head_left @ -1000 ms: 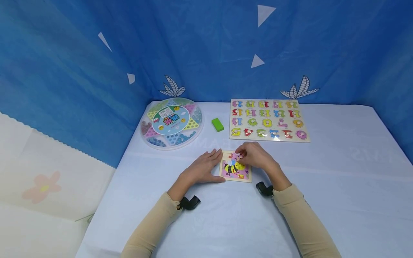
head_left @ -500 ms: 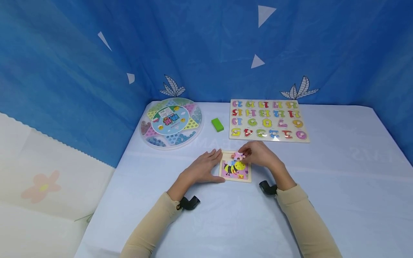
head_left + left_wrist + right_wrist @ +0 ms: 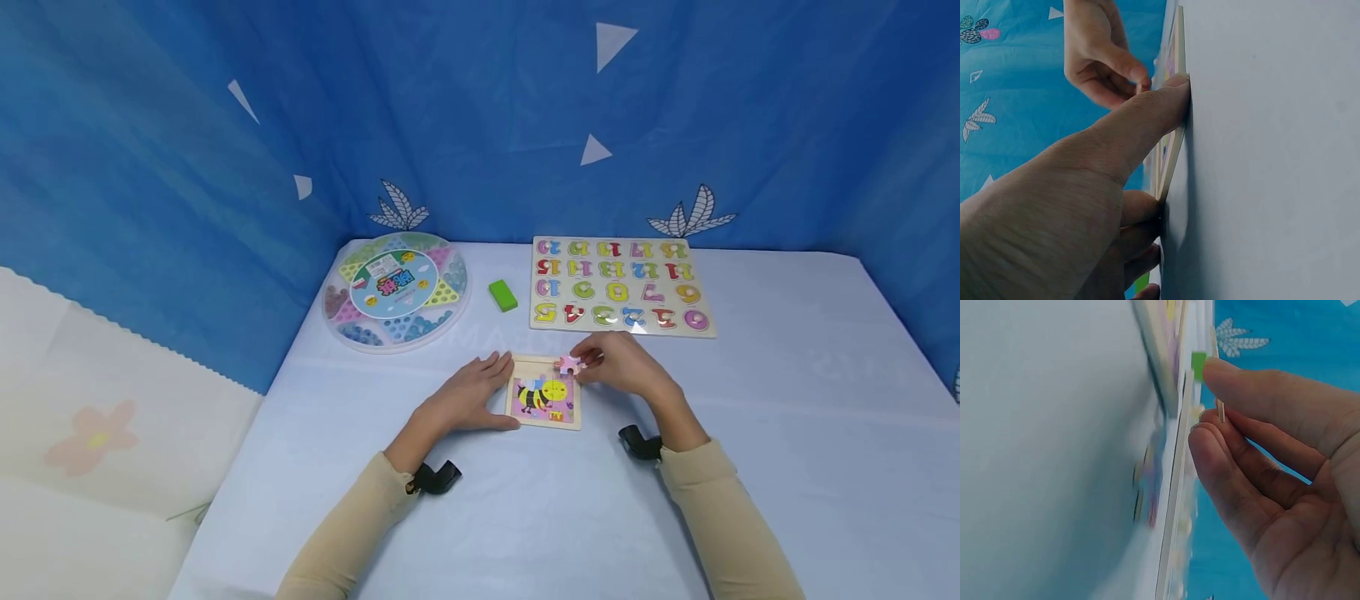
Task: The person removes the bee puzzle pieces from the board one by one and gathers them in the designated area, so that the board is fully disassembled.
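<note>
A small wooden jigsaw board (image 3: 529, 367) lies before me, with a yellow-and-black bee picture (image 3: 534, 398) filling its lower part. Bare wood shows along its upper part. My left hand (image 3: 467, 392) rests against the board's left side, its fingers at the upper left corner and its thumb along the lower left edge. Over the upper right corner, my right hand (image 3: 618, 362) pinches a pink jigsaw piece (image 3: 568, 365) between thumb and fingertips. The right wrist view shows that piece (image 3: 1221, 411) edge-on, apart from the board. A blurred pink-and-blue patch (image 3: 1149, 481) lies lower there; its kind is unclear.
Beyond the board stand a green block (image 3: 502, 296) and a wooden number puzzle (image 3: 705, 327) at the back right. A round Chinese checkers set (image 3: 393, 283) with marbles lies at the back left. A blue curtain (image 3: 480, 117) hangs behind the table.
My right hand has drawn the pink piece rightward, from the upper middle of the board to its upper right corner, leaving more bare wood in view. The left hand stays in place.
</note>
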`<state>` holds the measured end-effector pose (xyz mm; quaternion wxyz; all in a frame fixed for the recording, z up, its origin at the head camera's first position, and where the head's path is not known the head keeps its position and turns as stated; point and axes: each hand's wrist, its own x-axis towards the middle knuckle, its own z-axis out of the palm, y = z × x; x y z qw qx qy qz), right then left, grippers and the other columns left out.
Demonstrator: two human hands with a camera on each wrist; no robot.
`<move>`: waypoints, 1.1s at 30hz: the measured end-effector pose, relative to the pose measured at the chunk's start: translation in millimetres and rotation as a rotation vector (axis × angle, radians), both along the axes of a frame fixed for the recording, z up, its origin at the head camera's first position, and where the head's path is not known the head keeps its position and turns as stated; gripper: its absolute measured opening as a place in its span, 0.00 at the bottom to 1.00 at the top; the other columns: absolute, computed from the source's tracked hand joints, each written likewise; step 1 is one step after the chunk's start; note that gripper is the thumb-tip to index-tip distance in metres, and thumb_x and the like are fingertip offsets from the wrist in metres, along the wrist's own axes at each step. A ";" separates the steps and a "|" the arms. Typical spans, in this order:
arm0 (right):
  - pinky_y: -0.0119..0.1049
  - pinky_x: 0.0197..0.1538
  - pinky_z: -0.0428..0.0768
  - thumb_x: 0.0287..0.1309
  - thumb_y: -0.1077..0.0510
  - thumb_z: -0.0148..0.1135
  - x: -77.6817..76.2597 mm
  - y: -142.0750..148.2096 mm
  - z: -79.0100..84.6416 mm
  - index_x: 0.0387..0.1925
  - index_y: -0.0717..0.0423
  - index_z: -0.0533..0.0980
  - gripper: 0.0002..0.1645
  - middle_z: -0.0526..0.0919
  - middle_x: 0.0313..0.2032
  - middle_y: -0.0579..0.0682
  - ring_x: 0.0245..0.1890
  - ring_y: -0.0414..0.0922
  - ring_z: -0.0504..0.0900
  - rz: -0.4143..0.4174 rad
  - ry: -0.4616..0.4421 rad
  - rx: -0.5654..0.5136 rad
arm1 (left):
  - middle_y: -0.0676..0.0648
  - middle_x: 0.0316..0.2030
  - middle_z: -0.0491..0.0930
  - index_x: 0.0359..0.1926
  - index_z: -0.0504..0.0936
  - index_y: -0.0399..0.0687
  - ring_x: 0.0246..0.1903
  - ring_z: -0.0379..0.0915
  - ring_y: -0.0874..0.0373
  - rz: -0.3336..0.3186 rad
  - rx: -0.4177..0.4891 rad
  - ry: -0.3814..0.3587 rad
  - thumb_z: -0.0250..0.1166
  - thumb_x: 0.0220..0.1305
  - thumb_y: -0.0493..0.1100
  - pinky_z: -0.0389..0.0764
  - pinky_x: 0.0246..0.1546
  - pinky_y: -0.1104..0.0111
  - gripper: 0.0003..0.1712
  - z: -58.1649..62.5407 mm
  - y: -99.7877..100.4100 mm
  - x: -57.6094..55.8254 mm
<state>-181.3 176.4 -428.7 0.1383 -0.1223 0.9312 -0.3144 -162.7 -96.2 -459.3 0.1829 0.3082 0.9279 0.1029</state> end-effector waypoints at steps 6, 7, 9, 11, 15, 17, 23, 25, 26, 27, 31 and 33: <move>0.35 0.40 0.78 0.50 0.62 0.73 3.5 20.2 1.9 0.49 0.59 0.82 0.21 0.83 0.37 0.52 0.36 0.47 0.76 -0.032 0.011 0.014 | 0.51 0.78 0.44 0.76 0.49 0.46 0.78 0.37 0.55 0.000 0.004 0.000 0.62 0.56 0.72 0.47 0.77 0.59 0.59 -0.5 -0.5 0.6; 0.35 0.40 0.78 0.50 0.62 0.73 4.0 23.5 1.6 0.49 0.59 0.82 0.21 0.83 0.37 0.53 0.36 0.47 0.75 -0.035 0.012 0.014 | 0.51 0.78 0.44 0.76 0.49 0.47 0.78 0.37 0.55 0.000 0.003 -0.001 0.62 0.56 0.72 0.46 0.77 0.59 0.59 -0.7 -0.6 0.5; 0.36 0.40 0.79 0.49 0.62 0.73 5.3 30.0 0.9 0.48 0.59 0.82 0.22 0.83 0.37 0.53 0.37 0.47 0.76 -0.042 0.019 0.014 | 0.51 0.78 0.43 0.76 0.49 0.47 0.78 0.37 0.55 0.001 0.001 -0.002 0.62 0.56 0.72 0.46 0.77 0.59 0.59 -0.5 -0.6 0.7; 0.38 0.42 0.79 0.49 0.62 0.74 6.8 36.5 0.1 0.48 0.59 0.82 0.22 0.83 0.37 0.53 0.37 0.47 0.76 -0.051 0.023 0.020 | 0.51 0.78 0.43 0.76 0.48 0.47 0.78 0.37 0.55 -0.001 -0.001 -0.001 0.62 0.56 0.72 0.46 0.77 0.59 0.59 -0.9 -0.5 0.9; 0.41 0.45 0.81 0.50 0.61 0.73 9.6 49.1 -0.8 0.49 0.60 0.82 0.22 0.83 0.38 0.53 0.38 0.48 0.77 -0.076 0.026 0.036 | 0.51 0.78 0.43 0.77 0.48 0.47 0.78 0.36 0.56 -0.003 -0.010 0.004 0.61 0.56 0.72 0.46 0.77 0.60 0.59 -0.9 -0.6 1.4; 0.42 0.45 0.81 0.50 0.61 0.73 10.0 55.1 -1.3 0.49 0.60 0.82 0.22 0.83 0.39 0.54 0.39 0.48 0.77 -0.082 0.030 0.044 | 0.51 0.78 0.43 0.77 0.48 0.47 0.78 0.36 0.56 -0.001 -0.011 0.003 0.62 0.56 0.72 0.46 0.77 0.60 0.59 -0.8 -0.7 1.7; 0.42 0.45 0.81 0.50 0.61 0.73 9.0 70.7 -2.0 0.50 0.61 0.81 0.23 0.82 0.39 0.54 0.40 0.49 0.77 -0.090 0.023 0.045 | 0.51 0.78 0.43 0.76 0.48 0.47 0.78 0.37 0.56 0.008 -0.005 0.004 0.62 0.56 0.72 0.45 0.77 0.60 0.59 -1.4 -0.6 1.9; 0.42 0.46 0.81 0.50 0.61 0.73 8.7 74.2 -1.6 0.50 0.61 0.81 0.23 0.82 0.39 0.55 0.40 0.49 0.77 -0.088 0.019 0.046 | 0.51 0.78 0.44 0.76 0.49 0.46 0.78 0.37 0.56 0.009 0.000 0.004 0.62 0.56 0.72 0.45 0.77 0.60 0.58 -1.0 -0.3 2.1; 0.42 0.45 0.81 0.50 0.61 0.73 8.9 75.5 -1.3 0.50 0.61 0.81 0.23 0.82 0.39 0.55 0.39 0.49 0.77 -0.087 0.019 0.048 | 0.51 0.78 0.44 0.76 0.49 0.46 0.78 0.37 0.56 0.011 0.005 0.003 0.62 0.56 0.71 0.45 0.77 0.59 0.58 -0.8 -0.1 2.1; 0.41 0.45 0.81 0.50 0.62 0.73 8.8 76.8 -1.4 0.50 0.61 0.81 0.23 0.82 0.39 0.54 0.39 0.49 0.76 -0.089 0.021 0.051 | 0.51 0.78 0.44 0.76 0.49 0.46 0.78 0.37 0.56 0.012 0.008 0.002 0.62 0.56 0.71 0.45 0.77 0.59 0.58 -0.9 0.0 2.1; 0.39 0.44 0.80 0.50 0.62 0.73 9.2 82.2 -4.3 0.49 0.62 0.81 0.23 0.82 0.38 0.54 0.38 0.48 0.76 -0.092 0.012 0.044 | 0.52 0.78 0.44 0.76 0.49 0.47 0.78 0.37 0.56 0.019 0.010 -0.006 0.62 0.56 0.71 0.45 0.77 0.60 0.58 -1.0 0.1 2.4; 0.37 0.43 0.79 0.50 0.62 0.73 9.0 84.1 -6.5 0.49 0.62 0.81 0.22 0.81 0.37 0.54 0.38 0.48 0.75 -0.096 -0.001 0.030 | 0.52 0.78 0.43 0.77 0.48 0.47 0.78 0.36 0.56 0.020 0.007 -0.005 0.62 0.56 0.71 0.45 0.78 0.60 0.58 -0.9 0.0 2.4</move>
